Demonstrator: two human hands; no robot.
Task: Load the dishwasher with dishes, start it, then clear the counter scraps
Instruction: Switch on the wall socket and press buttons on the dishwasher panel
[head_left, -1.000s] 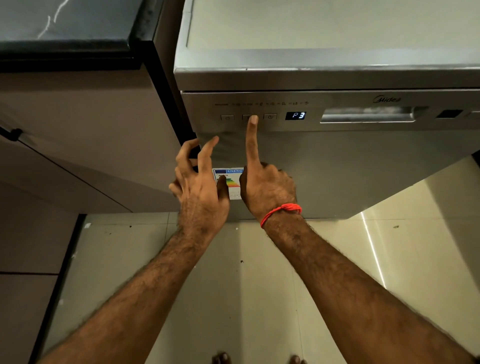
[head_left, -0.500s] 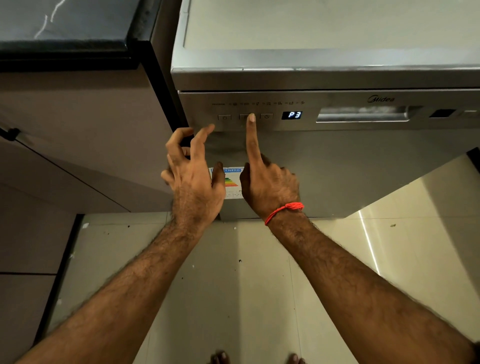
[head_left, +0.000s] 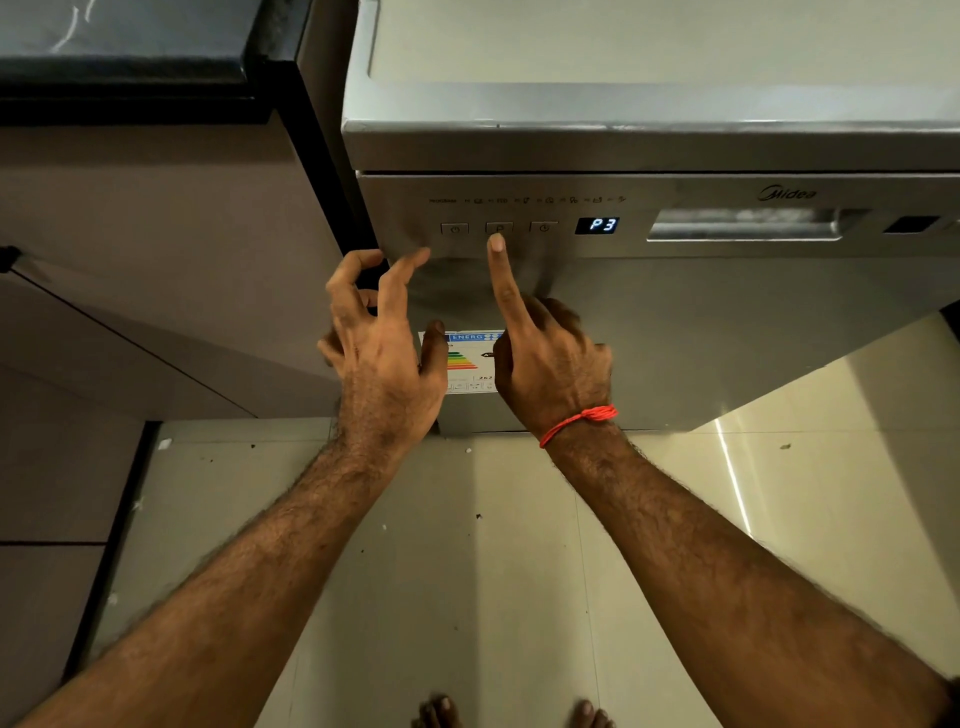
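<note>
While the display (head_left: 597, 225) reads P3 exactly as it did a second ago, your right hand (head_left: 550, 358) has slipped its index fingertip from the middle button (head_left: 499, 227) to just below it. I'd judge the programme chosen but the start not yet confirmed. That hand points one straight finger, the rest curled on nothing; your left hand (head_left: 382, 343) hovers loosely spread near the panel's left edge, empty. The dishwasher (head_left: 727, 322) stands shut on the floor beside the dark bench (head_left: 135, 57), silver-grey, an energy label (head_left: 467, 358) on its door.
</note>
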